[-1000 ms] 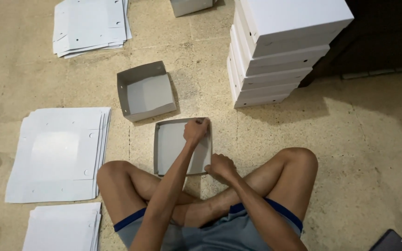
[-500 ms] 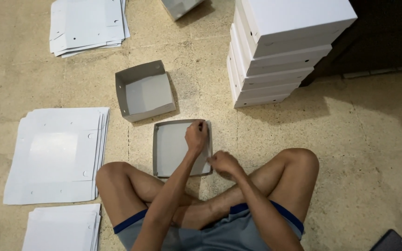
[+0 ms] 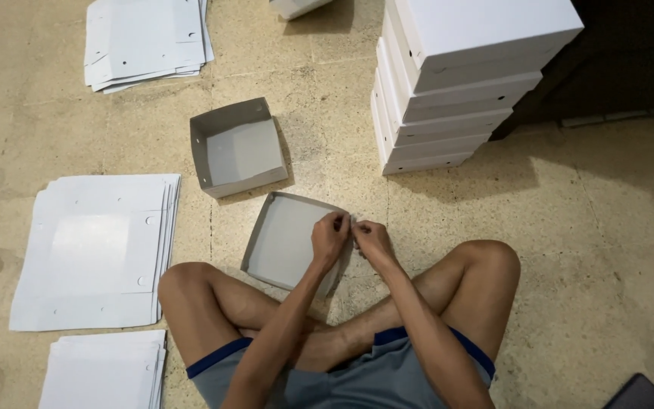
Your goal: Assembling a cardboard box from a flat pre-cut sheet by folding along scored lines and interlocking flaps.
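Observation:
I sit cross-legged on the floor with a shallow grey cardboard tray point(image 3: 285, 242) tilted in front of my knees. My left hand point(image 3: 330, 236) grips the tray's right wall near its far corner. My right hand point(image 3: 372, 238) pinches the same wall from the outside, fingertips touching those of the left. A deeper folded grey box point(image 3: 238, 148) stands open on the floor just beyond the tray.
A tall stack of closed white boxes point(image 3: 456, 83) stands at the upper right. Piles of flat white cardboard blanks lie at the left point(image 3: 96, 250), lower left point(image 3: 107, 371) and upper left point(image 3: 145, 42). A dark flat object point(image 3: 637, 394) lies at the lower right corner.
The tray has turned and tilted, its right side lifted. My right hand moved up from my lap to meet the left hand at the tray's right wall.

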